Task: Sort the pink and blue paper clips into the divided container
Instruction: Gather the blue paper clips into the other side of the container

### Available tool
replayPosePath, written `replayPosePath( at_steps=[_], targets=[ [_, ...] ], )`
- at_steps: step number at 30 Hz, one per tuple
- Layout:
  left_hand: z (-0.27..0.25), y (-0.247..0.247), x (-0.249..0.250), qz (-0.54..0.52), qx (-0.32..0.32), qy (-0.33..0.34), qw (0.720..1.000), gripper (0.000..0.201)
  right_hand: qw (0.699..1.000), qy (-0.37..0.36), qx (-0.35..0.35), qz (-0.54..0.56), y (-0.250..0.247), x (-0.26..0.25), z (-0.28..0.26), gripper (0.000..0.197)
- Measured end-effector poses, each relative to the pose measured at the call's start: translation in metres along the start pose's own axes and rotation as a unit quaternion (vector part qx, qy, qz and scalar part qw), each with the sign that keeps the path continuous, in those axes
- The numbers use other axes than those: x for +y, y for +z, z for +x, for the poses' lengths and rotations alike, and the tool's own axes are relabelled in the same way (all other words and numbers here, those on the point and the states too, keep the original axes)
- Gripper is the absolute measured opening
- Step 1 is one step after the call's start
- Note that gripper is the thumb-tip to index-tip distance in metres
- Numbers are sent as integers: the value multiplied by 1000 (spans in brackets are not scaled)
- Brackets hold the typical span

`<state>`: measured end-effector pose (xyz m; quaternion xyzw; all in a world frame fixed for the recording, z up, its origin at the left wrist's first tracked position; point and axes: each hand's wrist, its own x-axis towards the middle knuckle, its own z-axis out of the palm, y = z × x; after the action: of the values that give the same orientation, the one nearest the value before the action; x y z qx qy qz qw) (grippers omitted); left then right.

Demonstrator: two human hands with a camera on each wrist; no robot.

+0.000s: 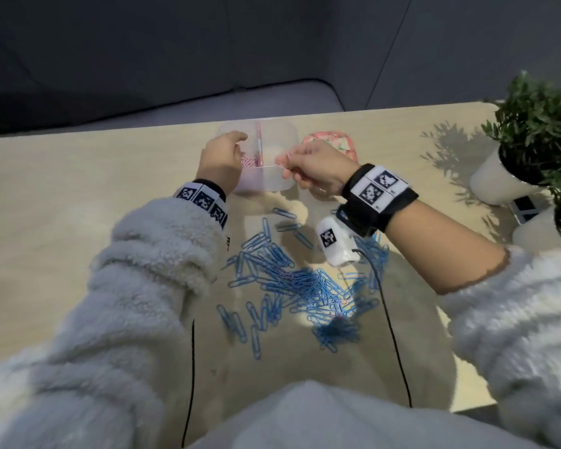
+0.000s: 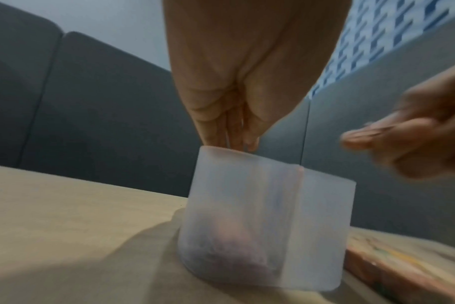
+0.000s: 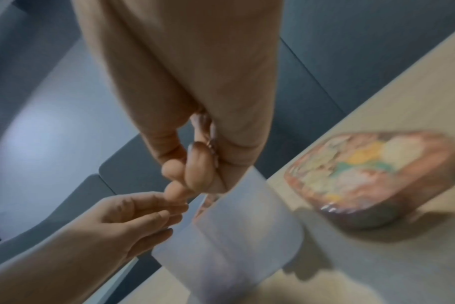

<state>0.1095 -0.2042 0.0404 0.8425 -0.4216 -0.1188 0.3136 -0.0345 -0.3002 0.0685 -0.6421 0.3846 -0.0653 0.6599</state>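
Note:
A translucent divided container (image 1: 279, 184) (image 2: 247, 205) (image 3: 234, 236) stands at the far middle of the table. Pink paper clips (image 1: 248, 163) lie in its left compartment. My left hand (image 1: 222, 153) (image 2: 231, 144) hovers over that compartment with its fingertips bunched and pointing down. Whether a clip is between them is unclear. My right hand (image 1: 292, 166) (image 3: 195, 174) is just right of it, above the right compartment. Its fingers curl round a few pink clips (image 3: 211, 144) in the palm. A loose heap of blue paper clips (image 1: 292, 280) lies on the table near me.
A pink patterned lid (image 1: 337, 140) (image 3: 372, 174) lies right of the container. A potted plant in a white pot (image 1: 496, 179) stands at the right edge. Black cables (image 1: 392, 335) run from my wrists across the near table. A grey sofa is beyond the table's far edge.

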Motion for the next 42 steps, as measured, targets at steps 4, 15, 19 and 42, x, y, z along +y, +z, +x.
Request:
replayPosePath(
  at_steps=[4, 15, 19, 42],
  targets=[
    [-35, -8, -12, -21, 84, 63, 994, 35, 997, 32, 21, 73, 30, -22, 33, 24],
    [-154, 14, -25, 40, -139, -16, 989, 21, 993, 38, -8, 109, 60, -44, 54, 38],
    [-164, 21, -22, 36, -164, -17, 986, 19, 995, -45, -1, 85, 36, -26, 10, 25],
    [-175, 30, -32, 132, -178, -14, 975, 8, 962, -38, -24, -269, -35, 132, -81, 33]
  ],
)
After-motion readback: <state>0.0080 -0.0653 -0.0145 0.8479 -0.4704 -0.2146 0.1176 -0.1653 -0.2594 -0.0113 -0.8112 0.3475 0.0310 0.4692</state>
